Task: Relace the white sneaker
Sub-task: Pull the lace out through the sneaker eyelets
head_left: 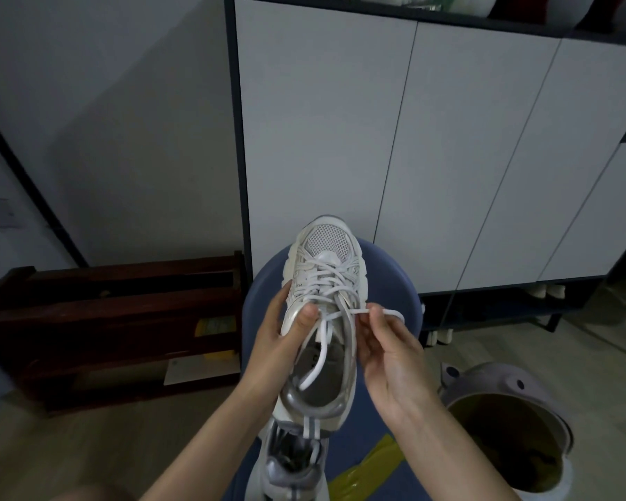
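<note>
White sneaker sits over a blue stool, nearly laced — the top eyelets look to be in hand. Left hand grips its side; right hand pinches the lace. Next, I judge — draw it snug.
</note>
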